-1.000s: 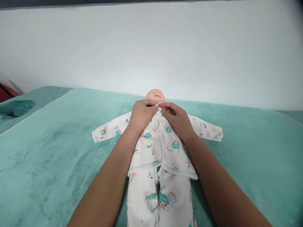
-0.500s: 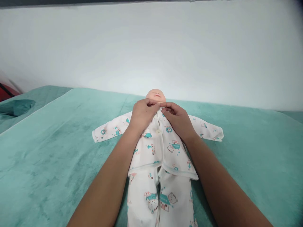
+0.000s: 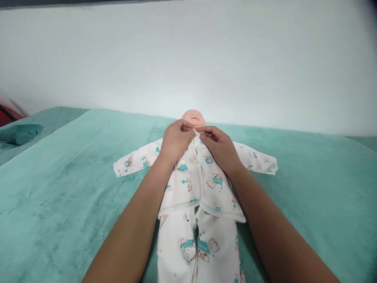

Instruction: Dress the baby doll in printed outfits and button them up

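A baby doll (image 3: 193, 116) lies on its back in a white printed baby shirt (image 3: 188, 188) and matching trousers (image 3: 176, 251). My left hand (image 3: 176, 141) pinches the shirt's front edge at the collar, just below the doll's chin. From the other side, my right hand (image 3: 219, 145) closes its fingers on the same collar opening. The fingertips of both hands almost meet there, over the top of the front. Farther down, a pale button (image 3: 196, 162) shows on the shirt front. The sleeves spread out to both sides.
A green plush cover (image 3: 73, 204) lies under the doll. Behind it rises a white wall (image 3: 188, 59). At the far left are a dark green fold or bag-like shape (image 3: 20, 134) and a red object (image 3: 8, 116).
My fingertips have parted slightly at the collar, so a small bit of its edge now shows between them. The doll and shirt lie almost as before.
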`<state>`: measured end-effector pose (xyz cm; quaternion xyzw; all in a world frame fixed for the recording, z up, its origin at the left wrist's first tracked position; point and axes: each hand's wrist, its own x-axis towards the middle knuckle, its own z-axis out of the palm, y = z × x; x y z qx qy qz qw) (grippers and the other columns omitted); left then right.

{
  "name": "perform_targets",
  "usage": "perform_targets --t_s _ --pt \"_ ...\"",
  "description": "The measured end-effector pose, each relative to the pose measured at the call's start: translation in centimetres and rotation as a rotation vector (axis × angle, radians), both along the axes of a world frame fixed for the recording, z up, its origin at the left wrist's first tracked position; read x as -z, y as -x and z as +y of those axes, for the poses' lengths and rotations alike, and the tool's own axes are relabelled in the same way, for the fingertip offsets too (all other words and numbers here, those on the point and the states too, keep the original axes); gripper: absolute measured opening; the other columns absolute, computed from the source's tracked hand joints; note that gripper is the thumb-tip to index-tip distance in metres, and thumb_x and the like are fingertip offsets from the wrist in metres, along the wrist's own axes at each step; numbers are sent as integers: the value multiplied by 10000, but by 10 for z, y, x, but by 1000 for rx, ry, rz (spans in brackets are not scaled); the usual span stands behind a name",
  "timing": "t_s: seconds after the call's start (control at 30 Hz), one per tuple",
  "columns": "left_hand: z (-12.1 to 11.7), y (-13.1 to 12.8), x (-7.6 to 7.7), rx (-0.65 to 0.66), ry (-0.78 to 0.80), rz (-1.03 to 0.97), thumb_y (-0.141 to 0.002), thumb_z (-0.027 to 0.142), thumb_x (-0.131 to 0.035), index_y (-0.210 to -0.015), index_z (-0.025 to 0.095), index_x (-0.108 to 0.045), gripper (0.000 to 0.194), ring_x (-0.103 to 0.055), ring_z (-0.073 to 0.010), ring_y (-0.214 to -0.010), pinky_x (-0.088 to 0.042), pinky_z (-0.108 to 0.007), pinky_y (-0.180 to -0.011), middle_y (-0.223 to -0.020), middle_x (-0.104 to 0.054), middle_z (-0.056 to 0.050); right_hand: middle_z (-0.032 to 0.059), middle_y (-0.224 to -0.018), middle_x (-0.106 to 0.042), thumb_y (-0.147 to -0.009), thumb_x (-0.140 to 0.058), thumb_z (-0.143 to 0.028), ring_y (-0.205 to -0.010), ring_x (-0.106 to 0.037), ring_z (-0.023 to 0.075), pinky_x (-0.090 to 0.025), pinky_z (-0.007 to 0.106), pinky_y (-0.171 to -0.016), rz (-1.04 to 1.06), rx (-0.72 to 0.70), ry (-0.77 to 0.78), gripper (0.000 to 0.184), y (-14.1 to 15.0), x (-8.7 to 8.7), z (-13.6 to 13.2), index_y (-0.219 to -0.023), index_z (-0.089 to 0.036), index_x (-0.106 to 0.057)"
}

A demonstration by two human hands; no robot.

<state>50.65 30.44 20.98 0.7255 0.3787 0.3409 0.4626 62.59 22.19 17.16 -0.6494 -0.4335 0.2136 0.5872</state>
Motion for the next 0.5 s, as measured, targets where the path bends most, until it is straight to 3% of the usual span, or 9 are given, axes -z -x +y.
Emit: perform_targets --t_s 0.3,0.5 --pt "1 0 0 29 79 -76 -736 96 -580 -920 168 -639 206 -521 -82 -613 -384 -197 -524 -832 -635 -5 -2 -940 -684 -791 -598 -314 -814 -596 161 -472 348 -822 -1 15 5 292 4 -3 -1 -1053 -238 -702" --pt "-1 0 -1 22 71 -21 -739 108 -561 -915 176 -658 212 -450 -77 -533 -352 -215 -479 -798 -613 2 23 -1084 -674 -820 -582 -295 -935 -599 180 -459 346 -864 -91 118 -33 177 8 -3 1 -927 -216 -699"
